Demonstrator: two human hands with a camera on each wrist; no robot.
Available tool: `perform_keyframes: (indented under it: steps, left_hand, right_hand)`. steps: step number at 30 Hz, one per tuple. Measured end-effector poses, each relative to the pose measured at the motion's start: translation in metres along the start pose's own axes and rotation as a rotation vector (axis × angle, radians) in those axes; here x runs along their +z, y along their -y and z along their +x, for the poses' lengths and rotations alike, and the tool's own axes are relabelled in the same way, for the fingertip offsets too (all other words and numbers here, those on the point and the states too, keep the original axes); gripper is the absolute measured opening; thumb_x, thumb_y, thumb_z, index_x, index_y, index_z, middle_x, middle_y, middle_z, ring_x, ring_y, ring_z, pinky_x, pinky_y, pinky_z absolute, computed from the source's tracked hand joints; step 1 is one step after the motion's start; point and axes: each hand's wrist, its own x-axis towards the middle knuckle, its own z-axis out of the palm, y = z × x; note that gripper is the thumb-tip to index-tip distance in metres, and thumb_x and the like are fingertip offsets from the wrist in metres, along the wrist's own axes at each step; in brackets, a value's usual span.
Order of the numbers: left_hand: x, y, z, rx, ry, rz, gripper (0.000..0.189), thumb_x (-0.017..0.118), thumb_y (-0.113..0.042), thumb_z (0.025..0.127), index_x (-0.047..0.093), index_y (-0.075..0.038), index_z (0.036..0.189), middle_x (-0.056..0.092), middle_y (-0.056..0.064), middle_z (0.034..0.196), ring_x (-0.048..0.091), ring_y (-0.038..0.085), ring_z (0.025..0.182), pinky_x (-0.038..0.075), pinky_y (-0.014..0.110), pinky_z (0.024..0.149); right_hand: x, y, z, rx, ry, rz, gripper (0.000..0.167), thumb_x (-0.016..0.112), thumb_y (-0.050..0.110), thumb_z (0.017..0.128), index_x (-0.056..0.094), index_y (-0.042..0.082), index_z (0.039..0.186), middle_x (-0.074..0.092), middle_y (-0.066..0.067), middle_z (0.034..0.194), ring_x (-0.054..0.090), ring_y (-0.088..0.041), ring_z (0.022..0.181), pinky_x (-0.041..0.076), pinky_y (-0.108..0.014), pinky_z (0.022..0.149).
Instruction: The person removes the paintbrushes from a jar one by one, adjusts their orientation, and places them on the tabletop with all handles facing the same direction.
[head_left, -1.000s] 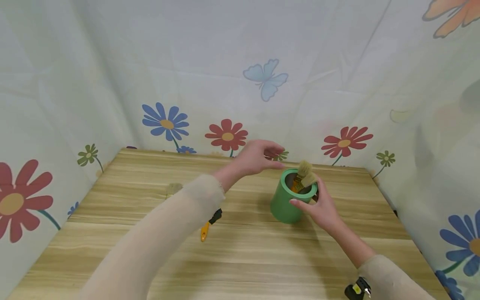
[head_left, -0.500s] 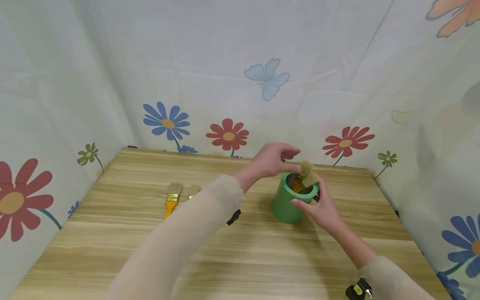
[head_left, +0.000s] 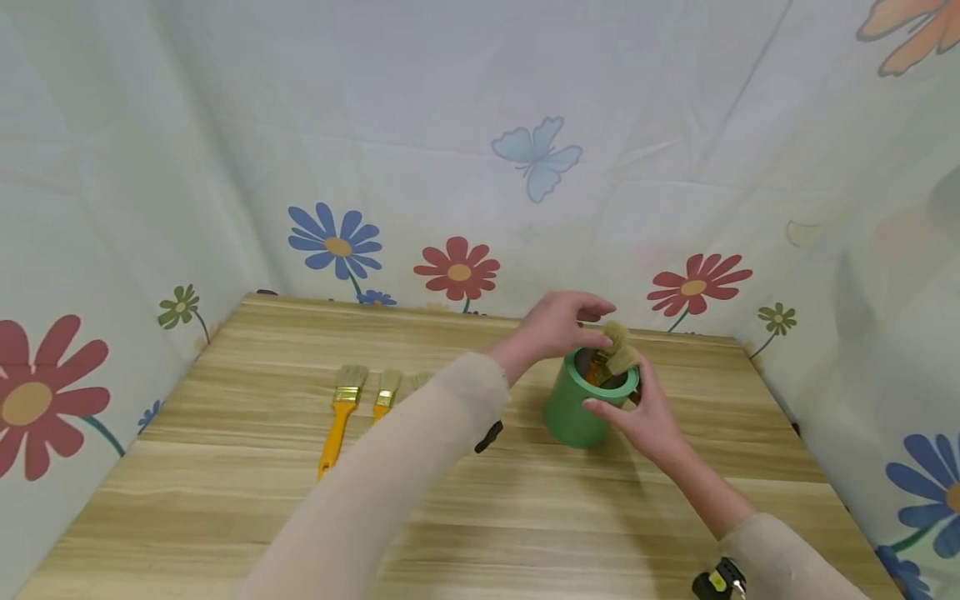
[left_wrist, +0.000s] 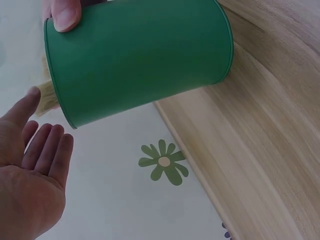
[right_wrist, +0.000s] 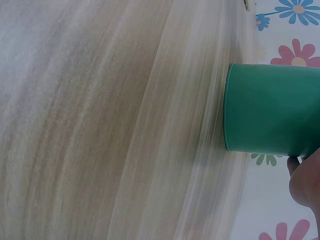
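A green can point(head_left: 576, 412) stands on the table at right of centre in the head view. My right hand point(head_left: 651, 421) grips it near the rim from the right; in the right wrist view only part of that hand point(right_wrist: 306, 182) shows beside the can. Paintbrushes point(head_left: 618, 336) stand in the can, bristles up, their orange handles mostly hidden inside. Over the rim, my left hand point(head_left: 558, 323) has its fingers spread apart and loosely bent. One of its fingertips point(left_wrist: 34, 92) is right at the pale bristles point(left_wrist: 47, 97) in the left wrist view.
Left of the can lie an orange-handled paintbrush point(head_left: 341, 417), a second paintbrush point(head_left: 386, 393) and another one's bristles point(head_left: 420, 380), partly covered by my left sleeve point(head_left: 420, 467). A flower-printed curtain point(head_left: 420, 158) rises behind the wood-grain table point(head_left: 525, 525).
My left hand has moved right, from beside the can to the bristles over its rim. Its sleeve has uncovered more of the brushes on the table. My right hand stays on the can.
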Motion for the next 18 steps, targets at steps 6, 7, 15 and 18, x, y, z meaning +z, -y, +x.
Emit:
perform_keyframes:
  steps: [6, 7, 15, 18]
  left_hand:
    - [0.006, -0.004, 0.003, 0.010, -0.031, 0.000, 0.046, 0.084, -0.026, 0.096, 0.072, -0.015, 0.139, 0.074, -0.001, 0.135, 0.070, 0.009, 0.120, 0.054, 0.018, 0.097]
    - [0.006, -0.004, 0.004, 0.012, -0.038, -0.003, 0.044, 0.084, -0.026, 0.096, 0.074, -0.015, 0.137, 0.075, -0.001, 0.131, 0.071, 0.009, 0.117, 0.054, 0.018, 0.095]
    - [0.013, -0.005, 0.006, 0.039, -0.078, 0.053, 0.026, 0.083, -0.025, 0.097, 0.079, -0.016, 0.121, 0.080, -0.003, 0.111, 0.072, 0.006, 0.100, 0.053, 0.014, 0.082]
    - [0.014, -0.005, 0.007, 0.043, -0.098, 0.088, 0.019, 0.082, -0.025, 0.098, 0.080, -0.016, 0.114, 0.079, -0.005, 0.106, 0.072, 0.004, 0.096, 0.053, 0.014, 0.082]
  right_hand:
    - [-0.001, 0.002, -0.001, 0.016, 0.012, -0.004, 0.093, 0.084, 0.023, 0.096, 0.023, 0.008, 0.165, 0.043, -0.017, 0.158, 0.047, -0.036, 0.144, 0.037, -0.061, 0.121]
    - [-0.001, 0.002, -0.001, 0.020, 0.014, -0.004, 0.093, 0.083, 0.023, 0.097, 0.023, 0.008, 0.165, 0.043, -0.016, 0.158, 0.047, -0.036, 0.144, 0.036, -0.061, 0.121]
    - [-0.001, 0.004, -0.001, 0.026, 0.015, -0.008, 0.091, 0.084, 0.023, 0.096, 0.025, 0.009, 0.164, 0.045, -0.015, 0.157, 0.049, -0.032, 0.143, 0.039, -0.056, 0.119]
    - [-0.001, 0.004, -0.002, 0.031, 0.018, -0.007, 0.091, 0.083, 0.023, 0.097, 0.024, 0.010, 0.165, 0.045, -0.015, 0.157, 0.049, -0.032, 0.143, 0.040, -0.055, 0.118]
